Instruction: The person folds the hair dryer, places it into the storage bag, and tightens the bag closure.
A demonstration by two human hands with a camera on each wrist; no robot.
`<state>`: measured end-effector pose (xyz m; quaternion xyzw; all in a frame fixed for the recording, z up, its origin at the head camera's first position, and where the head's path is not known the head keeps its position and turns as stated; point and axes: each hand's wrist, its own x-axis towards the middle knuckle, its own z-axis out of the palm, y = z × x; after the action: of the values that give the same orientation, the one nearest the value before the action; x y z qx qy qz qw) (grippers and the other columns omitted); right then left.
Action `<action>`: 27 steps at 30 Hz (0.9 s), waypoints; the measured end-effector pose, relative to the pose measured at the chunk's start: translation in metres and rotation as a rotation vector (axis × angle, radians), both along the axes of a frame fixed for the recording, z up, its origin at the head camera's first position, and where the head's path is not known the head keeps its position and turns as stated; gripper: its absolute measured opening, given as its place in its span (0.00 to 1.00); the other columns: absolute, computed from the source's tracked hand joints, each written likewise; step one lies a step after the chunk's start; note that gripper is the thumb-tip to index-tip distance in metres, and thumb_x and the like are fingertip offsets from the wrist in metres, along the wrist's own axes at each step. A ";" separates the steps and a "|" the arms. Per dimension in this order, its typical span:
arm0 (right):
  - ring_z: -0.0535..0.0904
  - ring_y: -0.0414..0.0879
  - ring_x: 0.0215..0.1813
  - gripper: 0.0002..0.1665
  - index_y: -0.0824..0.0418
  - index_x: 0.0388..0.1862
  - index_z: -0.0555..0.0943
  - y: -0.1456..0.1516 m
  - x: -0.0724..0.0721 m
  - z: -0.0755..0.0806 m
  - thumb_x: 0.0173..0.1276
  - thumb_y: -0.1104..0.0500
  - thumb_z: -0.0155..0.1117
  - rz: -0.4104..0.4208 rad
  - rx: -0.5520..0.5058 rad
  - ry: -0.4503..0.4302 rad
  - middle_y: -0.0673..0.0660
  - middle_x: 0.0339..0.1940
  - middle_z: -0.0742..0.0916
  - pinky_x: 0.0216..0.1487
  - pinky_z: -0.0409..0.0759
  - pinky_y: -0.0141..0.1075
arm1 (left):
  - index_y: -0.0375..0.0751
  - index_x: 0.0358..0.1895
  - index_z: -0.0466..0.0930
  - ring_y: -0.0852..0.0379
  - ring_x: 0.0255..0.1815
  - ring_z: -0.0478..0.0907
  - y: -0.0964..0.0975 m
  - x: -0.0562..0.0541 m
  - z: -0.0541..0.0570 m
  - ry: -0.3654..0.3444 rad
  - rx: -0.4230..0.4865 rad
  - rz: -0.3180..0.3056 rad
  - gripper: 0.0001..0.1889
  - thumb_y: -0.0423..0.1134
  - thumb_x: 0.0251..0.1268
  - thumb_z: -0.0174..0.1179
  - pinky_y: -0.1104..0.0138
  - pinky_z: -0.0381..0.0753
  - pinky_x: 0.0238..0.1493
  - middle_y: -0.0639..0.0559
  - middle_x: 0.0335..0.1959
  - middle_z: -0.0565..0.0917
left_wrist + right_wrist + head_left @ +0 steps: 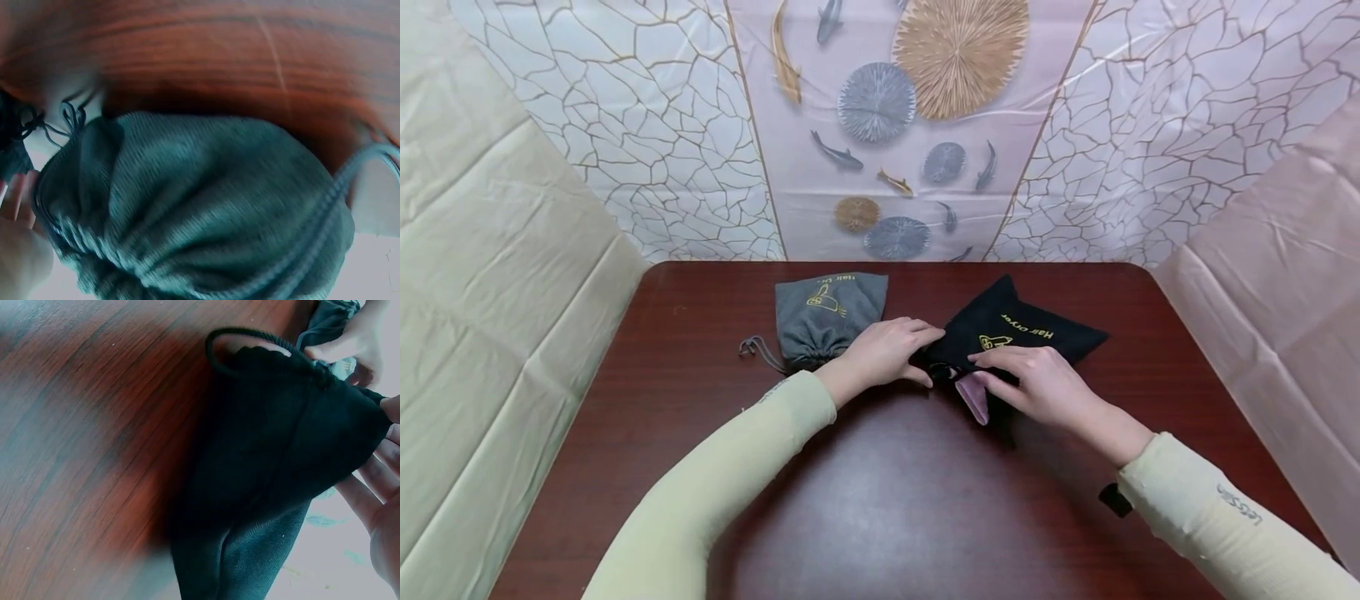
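Note:
A black drawstring bag (pixel 1028 320) with yellow "Hair Dryer" lettering lies slantwise on the table. My right hand (pixel 1037 379) pinches the edge of its mouth between thumb and fingers; the right wrist view shows the black cloth (pixel 269 425) and a cord loop at the mouth. Something pinkish-purple (pixel 972 398) shows at the opening; its kind is unclear. My left hand (pixel 891 350) touches the bag's left corner, its thumb spread away from extended fingers. Beneath my left wrist lies a grey drawstring bag (pixel 831 312), its mouth gathered, rounded in the left wrist view.
The dark red-brown wooden table (pixel 850 500) has rounded far corners. A patterned cloth (pixel 880 192) hangs behind it, and pale cloth walls (pixel 497 275) flank both sides. The grey bag's cord (pixel 760 350) trails left. A small black object (pixel 1115 500) shows beside the right sleeve.

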<state>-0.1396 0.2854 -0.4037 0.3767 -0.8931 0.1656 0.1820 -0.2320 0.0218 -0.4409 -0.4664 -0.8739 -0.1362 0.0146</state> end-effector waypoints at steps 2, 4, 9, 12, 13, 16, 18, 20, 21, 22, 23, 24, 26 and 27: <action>0.92 0.53 0.47 0.17 0.63 0.53 0.90 0.000 0.000 0.000 0.64 0.65 0.75 -0.003 -0.001 -0.009 0.58 0.48 0.93 0.43 0.89 0.52 | 0.44 0.73 0.78 0.47 0.65 0.81 0.004 0.001 -0.002 0.010 0.016 0.011 0.41 0.60 0.60 0.77 0.56 0.83 0.64 0.47 0.67 0.83; 0.92 0.53 0.48 0.17 0.62 0.54 0.90 0.000 0.001 0.001 0.65 0.65 0.74 -0.008 -0.002 -0.017 0.58 0.49 0.93 0.43 0.89 0.52 | 0.44 0.71 0.80 0.48 0.63 0.82 0.007 0.003 -0.005 0.020 0.030 0.024 0.39 0.61 0.62 0.76 0.56 0.84 0.62 0.47 0.65 0.84; 0.92 0.52 0.47 0.17 0.61 0.53 0.91 0.005 0.003 0.001 0.65 0.65 0.75 -0.020 0.000 -0.010 0.57 0.49 0.93 0.42 0.90 0.52 | 0.45 0.64 0.84 0.51 0.60 0.84 0.011 0.005 -0.011 0.005 0.018 0.056 0.31 0.61 0.65 0.73 0.58 0.86 0.58 0.49 0.61 0.85; 0.92 0.51 0.46 0.17 0.61 0.52 0.91 0.009 0.006 0.000 0.62 0.65 0.76 -0.026 0.015 0.006 0.56 0.48 0.93 0.40 0.89 0.51 | 0.46 0.63 0.85 0.52 0.62 0.83 0.010 0.006 -0.012 -0.015 -0.014 0.045 0.29 0.59 0.67 0.73 0.58 0.85 0.59 0.50 0.62 0.85; 0.92 0.50 0.46 0.17 0.61 0.51 0.91 0.010 0.008 0.000 0.62 0.64 0.76 -0.027 0.023 0.008 0.55 0.48 0.93 0.40 0.89 0.50 | 0.46 0.63 0.85 0.52 0.62 0.83 0.009 0.006 -0.012 -0.016 -0.022 0.034 0.27 0.57 0.68 0.73 0.58 0.85 0.60 0.50 0.62 0.85; 0.92 0.49 0.48 0.16 0.59 0.50 0.91 0.013 0.014 -0.002 0.61 0.63 0.77 -0.038 0.058 -0.002 0.54 0.50 0.93 0.40 0.89 0.48 | 0.46 0.61 0.86 0.53 0.61 0.83 0.006 0.005 -0.013 -0.006 -0.031 0.006 0.23 0.54 0.70 0.72 0.59 0.84 0.61 0.51 0.60 0.86; 0.91 0.48 0.51 0.16 0.58 0.50 0.90 0.015 0.019 -0.003 0.62 0.61 0.77 -0.047 0.074 -0.016 0.52 0.53 0.93 0.40 0.89 0.47 | 0.46 0.58 0.87 0.53 0.60 0.84 0.005 0.005 -0.013 0.005 -0.028 -0.005 0.20 0.52 0.70 0.72 0.60 0.85 0.60 0.51 0.58 0.86; 0.90 0.48 0.52 0.16 0.57 0.50 0.90 0.018 0.024 -0.003 0.62 0.59 0.78 -0.062 0.079 -0.020 0.51 0.54 0.92 0.39 0.89 0.47 | 0.46 0.55 0.88 0.53 0.59 0.84 0.003 0.004 -0.013 0.014 -0.031 -0.011 0.17 0.51 0.71 0.72 0.60 0.85 0.59 0.51 0.57 0.87; 0.89 0.47 0.52 0.17 0.56 0.50 0.90 0.019 0.027 -0.004 0.62 0.58 0.79 -0.072 0.076 -0.018 0.51 0.53 0.92 0.39 0.88 0.47 | 0.46 0.54 0.88 0.53 0.58 0.84 0.003 0.004 -0.014 0.015 -0.032 -0.012 0.16 0.50 0.71 0.72 0.60 0.85 0.59 0.51 0.56 0.87; 0.89 0.47 0.51 0.17 0.55 0.50 0.90 0.021 0.030 -0.004 0.61 0.57 0.79 -0.082 0.073 -0.012 0.50 0.52 0.92 0.37 0.88 0.47 | 0.45 0.54 0.88 0.52 0.58 0.84 0.003 0.004 -0.014 0.015 -0.033 -0.012 0.15 0.49 0.71 0.72 0.60 0.85 0.59 0.50 0.56 0.87; 0.88 0.46 0.49 0.18 0.55 0.50 0.90 0.023 0.032 -0.004 0.61 0.56 0.80 -0.097 0.071 -0.006 0.50 0.50 0.92 0.35 0.87 0.46 | 0.45 0.53 0.88 0.52 0.58 0.84 0.003 0.004 -0.014 0.016 -0.034 -0.011 0.15 0.48 0.71 0.72 0.59 0.85 0.59 0.50 0.56 0.87; 0.87 0.45 0.46 0.17 0.54 0.49 0.90 0.026 0.035 -0.004 0.60 0.55 0.80 -0.115 0.071 0.003 0.49 0.46 0.91 0.33 0.86 0.45 | 0.45 0.53 0.88 0.51 0.58 0.84 0.003 0.004 -0.014 0.017 -0.037 -0.006 0.14 0.48 0.72 0.71 0.59 0.85 0.59 0.49 0.56 0.87; 0.85 0.42 0.40 0.16 0.53 0.46 0.89 0.030 0.040 -0.006 0.59 0.53 0.80 -0.157 0.080 0.014 0.47 0.39 0.89 0.28 0.83 0.42 | 0.45 0.53 0.88 0.51 0.59 0.84 0.004 0.004 -0.013 0.019 -0.044 0.007 0.14 0.47 0.72 0.71 0.59 0.85 0.59 0.49 0.56 0.87; 0.84 0.41 0.37 0.14 0.52 0.43 0.88 0.033 0.043 -0.007 0.59 0.52 0.80 -0.172 0.092 0.014 0.46 0.36 0.88 0.26 0.81 0.40 | 0.45 0.52 0.89 0.50 0.59 0.84 0.005 0.004 -0.012 0.020 -0.045 0.016 0.13 0.47 0.72 0.71 0.58 0.86 0.58 0.49 0.56 0.87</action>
<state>-0.0970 0.3185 -0.4102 0.3077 -0.9275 0.1056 0.1844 -0.2282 0.0268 -0.4534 -0.4610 -0.8802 -0.1117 0.0137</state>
